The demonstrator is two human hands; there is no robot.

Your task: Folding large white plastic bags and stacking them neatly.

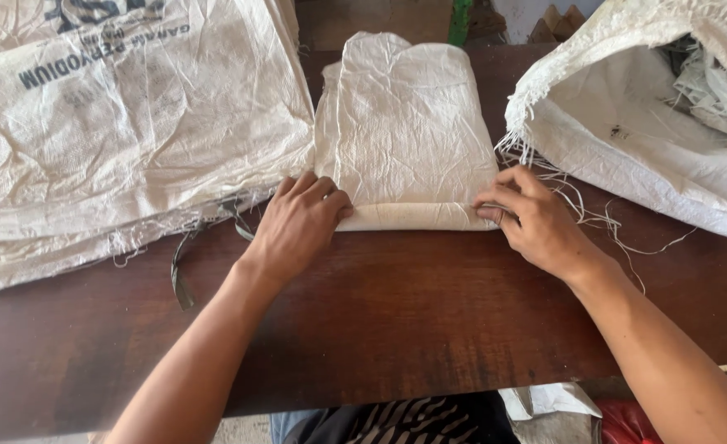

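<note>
Folded white sack (404, 131) lies mid bench (396, 329), near edge rolled. Our left hand (297, 226) presses roll's left end, grip closed on it; our right hand (536, 222) pinches right end. Printed sacks (125, 123) left, open sack (626, 140) right.

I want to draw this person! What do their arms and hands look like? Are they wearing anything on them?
Both arms are bare from the elbows down: no sleeves show. The left hand and right hand wear no gloves, and I see no rings, watch or bracelets. The fingernails look short and plain.
</note>
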